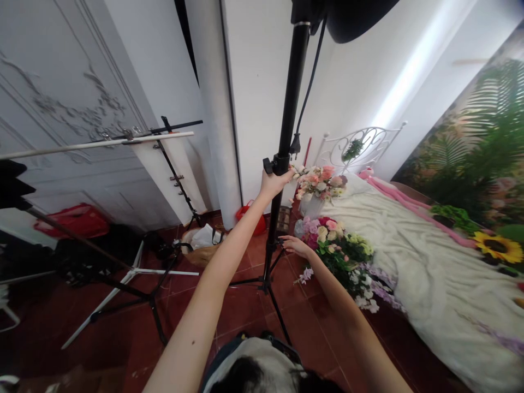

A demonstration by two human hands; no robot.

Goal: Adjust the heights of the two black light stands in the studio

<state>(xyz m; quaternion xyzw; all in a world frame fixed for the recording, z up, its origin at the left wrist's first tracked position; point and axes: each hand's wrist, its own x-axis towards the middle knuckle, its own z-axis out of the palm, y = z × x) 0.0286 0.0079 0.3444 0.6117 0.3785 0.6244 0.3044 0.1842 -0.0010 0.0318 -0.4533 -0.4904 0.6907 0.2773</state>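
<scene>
A black light stand [294, 93] rises upright in front of me, with a dark lamp head [360, 16] at its top, partly out of frame. My left hand [275, 184] is wrapped round the pole just beneath its upper collar and knob [275, 165]. Lower down, my right hand [297, 246] reaches to the lower collar [271, 245], its fingers stretched out and apart. Whether those fingertips touch the small knob there I cannot tell. A black power cord with a plug [295, 144] hangs beside the pole. The stand's legs [279, 316] spread on the tiled floor.
Artificial flowers [327, 234] stand close to my right hand, beside a bed with a cream cover [385, 213]. Other stands with white legs [164, 272] and a horizontal white pole [98, 143] are at left. Red bags [77, 219] and a basket [200, 254] lie near the wall.
</scene>
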